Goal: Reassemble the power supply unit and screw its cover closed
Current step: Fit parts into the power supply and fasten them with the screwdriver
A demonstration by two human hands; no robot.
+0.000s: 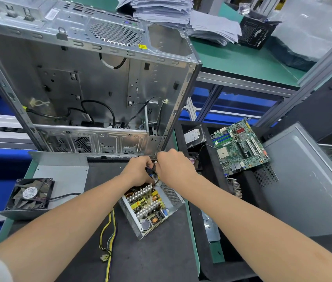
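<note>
The open power supply (150,206) is lying on a dark mat (161,257), its circuit board showing. At its far end the left hand (138,171) and right hand (174,169) are meeting, both pinching a black part (150,170). To the left, a fan (31,193) is resting on the cover (63,174). An open case (100,78) is standing behind and a motherboard (240,147) is lying to the right. Papers (161,9) are crowding a green bench (242,55) beyond.

Bare silver on the power supply unit (150,208), with a perforated wall; inside, yellow labels, copper coils, a blue part. Yellow and black in the wire bundle (108,231). Black on the fan (30,193), with a round white label. Green on the motherboard (240,145), striped by blue and white slots. Honeycomb holes across the silver computer case (116,34), plus a yellow sticker (142,46). Black on the counter (161,257) mat, edged green.
</note>
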